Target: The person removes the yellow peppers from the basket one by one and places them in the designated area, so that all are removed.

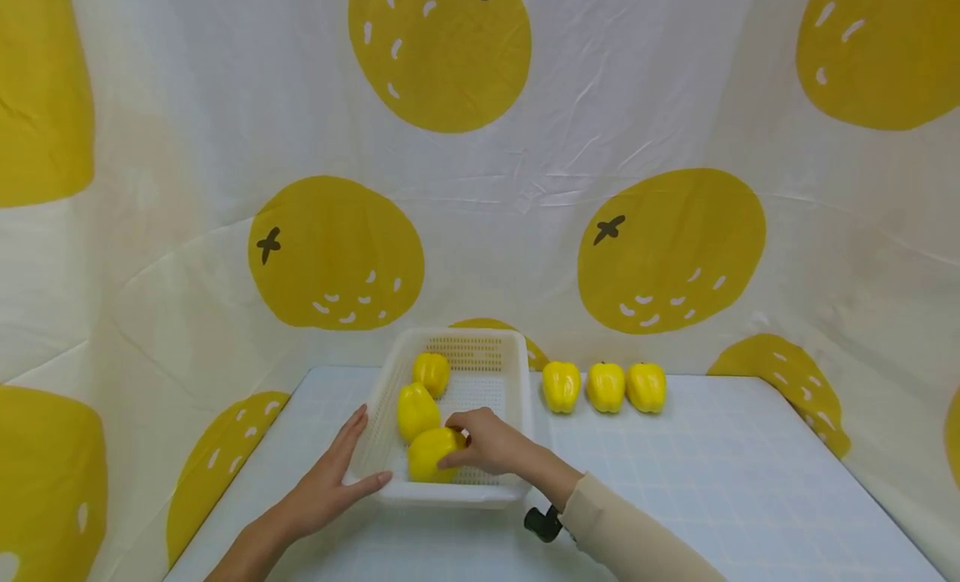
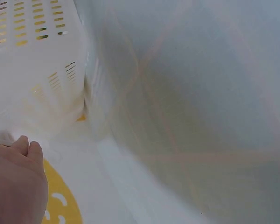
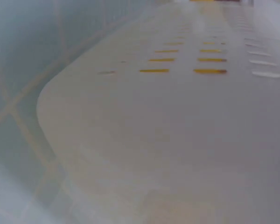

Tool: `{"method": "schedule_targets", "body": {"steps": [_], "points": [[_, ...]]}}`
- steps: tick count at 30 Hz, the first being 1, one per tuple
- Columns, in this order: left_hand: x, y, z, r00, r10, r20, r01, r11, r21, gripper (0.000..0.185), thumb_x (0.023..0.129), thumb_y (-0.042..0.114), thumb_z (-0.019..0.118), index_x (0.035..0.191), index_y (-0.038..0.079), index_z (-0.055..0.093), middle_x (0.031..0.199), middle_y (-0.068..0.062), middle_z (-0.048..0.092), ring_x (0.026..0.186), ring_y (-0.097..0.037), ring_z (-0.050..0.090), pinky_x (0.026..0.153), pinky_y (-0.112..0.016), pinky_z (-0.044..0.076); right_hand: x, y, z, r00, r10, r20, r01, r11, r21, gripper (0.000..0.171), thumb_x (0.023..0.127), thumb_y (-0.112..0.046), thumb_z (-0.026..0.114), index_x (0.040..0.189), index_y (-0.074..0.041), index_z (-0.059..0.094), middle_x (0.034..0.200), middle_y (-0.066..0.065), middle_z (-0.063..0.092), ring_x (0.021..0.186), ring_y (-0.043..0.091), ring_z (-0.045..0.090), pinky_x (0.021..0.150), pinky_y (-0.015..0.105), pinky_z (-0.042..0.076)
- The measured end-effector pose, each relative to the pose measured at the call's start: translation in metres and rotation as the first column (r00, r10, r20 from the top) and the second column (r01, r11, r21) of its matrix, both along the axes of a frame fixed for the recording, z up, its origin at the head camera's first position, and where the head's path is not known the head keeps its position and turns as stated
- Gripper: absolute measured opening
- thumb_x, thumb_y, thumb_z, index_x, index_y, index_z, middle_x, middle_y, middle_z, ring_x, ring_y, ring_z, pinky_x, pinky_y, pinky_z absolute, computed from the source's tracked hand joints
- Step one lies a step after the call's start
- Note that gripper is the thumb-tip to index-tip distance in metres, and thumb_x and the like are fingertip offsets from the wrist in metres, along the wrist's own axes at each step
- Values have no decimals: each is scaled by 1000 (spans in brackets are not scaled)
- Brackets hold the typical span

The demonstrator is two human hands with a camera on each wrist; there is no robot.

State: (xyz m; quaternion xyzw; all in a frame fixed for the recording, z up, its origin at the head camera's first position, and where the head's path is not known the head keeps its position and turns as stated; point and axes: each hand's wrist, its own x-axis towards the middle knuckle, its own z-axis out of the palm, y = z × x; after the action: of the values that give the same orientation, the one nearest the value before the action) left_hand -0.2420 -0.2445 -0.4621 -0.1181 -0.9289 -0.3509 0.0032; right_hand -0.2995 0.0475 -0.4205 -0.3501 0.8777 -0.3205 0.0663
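A white plastic basket [image 1: 450, 495] stands on the table, with slotted walls. My right hand [image 1: 489, 443] reaches inside it and grips a yellow bell pepper [image 1: 430, 455] near the front wall, thumb and fingers on its right side. Behind that one lie two more yellow bell peppers, one in the middle [image 1: 417, 412] and one farther back [image 1: 431, 373]. At the basket's front left corner, my left hand [image 1: 326, 486] has its fingers extended along the outer side and its thumb against the front rim. The right wrist view is filled by the basket's wall [image 3: 177, 126].
Three yellow bell peppers, left [image 1: 561, 388], middle [image 1: 606, 388] and right [image 1: 647, 388], stand in a row right of the basket. A pale checked cloth [image 1: 720, 482] covers the table. A curtain [image 1: 510, 232] printed with yellow fruit hangs behind. A black fitting [image 1: 543, 524] shows by my right wrist.
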Motion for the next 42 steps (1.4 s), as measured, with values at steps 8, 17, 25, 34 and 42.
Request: {"method": "schedule_targets", "body": {"steps": [8, 17, 25, 34, 42], "points": [[1, 1, -3, 1000, 3, 0, -3, 1000, 14, 107, 89, 62, 69, 166, 14, 11, 173, -6, 2, 156, -40, 14, 117, -71, 17, -1, 17, 8, 997, -32, 74, 42, 989, -142, 35, 86, -33, 84, 111, -12, 71, 110, -1, 71, 82, 8, 67, 74, 22, 57], [2, 0, -3, 1000, 1, 2, -1, 1000, 16, 106, 91, 59, 69, 166, 13, 10, 173, -8, 2, 156, -40, 13, 117, -72, 16, 0, 44, 14, 989, -135, 64, 146, 965, -218, 42, 85, -36, 85, 117, -14, 69, 113, -1, 71, 89, 14, 67, 78, 27, 59], [1, 0, -2, 1000, 5, 24, -5, 1000, 12, 106, 92, 59, 68, 166, 14, 8, 173, -7, -1, 156, -40, 11, 117, -72, 15, 2, 67, 12, 972, -223, 73, 234, 931, -281, 47, 84, -36, 85, 119, -10, 67, 115, 3, 70, 93, 16, 69, 80, 31, 61], [0, 2, 0, 998, 10, 59, -10, 1000, 0, 108, 91, 64, 66, 166, 18, 4, 173, -5, -4, 156, -40, 9, 116, -73, 15, 7, 92, 16, 946, -317, 74, 322, 879, -352, 50, 83, -37, 86, 120, -10, 66, 115, 3, 69, 96, 20, 72, 80, 32, 62], [0, 3, 2, 999, 6, 39, -6, 1000, 0, 109, 90, 64, 67, 166, 15, 6, 173, -7, -2, 156, -41, 10, 116, -73, 16, 8, 116, 18, 924, -373, 82, 376, 853, -363, 53, 85, -34, 85, 127, -9, 63, 122, 7, 68, 99, 22, 72, 83, 33, 61]]}}
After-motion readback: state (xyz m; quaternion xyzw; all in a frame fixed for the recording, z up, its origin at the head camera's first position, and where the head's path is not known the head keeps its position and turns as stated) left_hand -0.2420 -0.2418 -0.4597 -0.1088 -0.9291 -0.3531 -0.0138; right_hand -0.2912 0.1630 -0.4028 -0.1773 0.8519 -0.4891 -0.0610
